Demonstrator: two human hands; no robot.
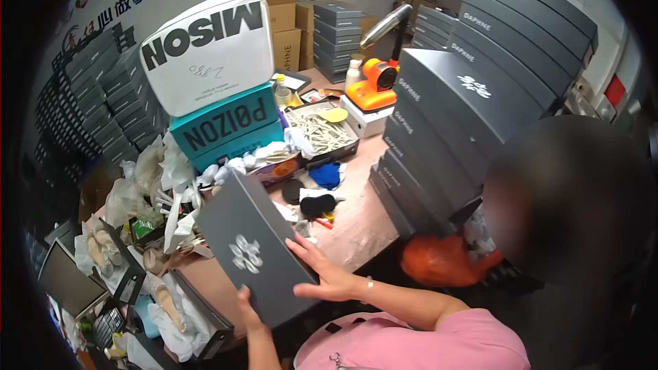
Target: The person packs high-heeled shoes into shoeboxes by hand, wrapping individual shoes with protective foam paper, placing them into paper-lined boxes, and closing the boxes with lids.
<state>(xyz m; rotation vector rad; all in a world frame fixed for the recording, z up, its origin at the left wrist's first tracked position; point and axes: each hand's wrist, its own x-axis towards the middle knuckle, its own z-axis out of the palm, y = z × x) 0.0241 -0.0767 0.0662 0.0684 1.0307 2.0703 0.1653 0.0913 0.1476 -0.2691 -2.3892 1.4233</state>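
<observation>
A dark grey shoe box (248,240) with a white flower-like logo on its lid is tilted in front of me, between my two hands. My left hand (253,312) grips its near edge, the thumb up along the side and the other fingers hidden beneath. My right hand (327,273) presses against the right side, its fingers over the lid's edge and its thumb pointing toward the lower corner. To the left, open shoe boxes hold pale shoes (171,307) in white tissue. Past the box lie a black oval item (318,205) and a blue cloth (327,175).
Stacks of grey DAPHNE boxes (439,116) rise on the right. At the back left a white MISON bag (209,51) stands on teal POIZON boxes (226,123). An orange tool (373,85) and a tray of small pale sticks (319,133) are behind. A blurred person (562,199) is at right.
</observation>
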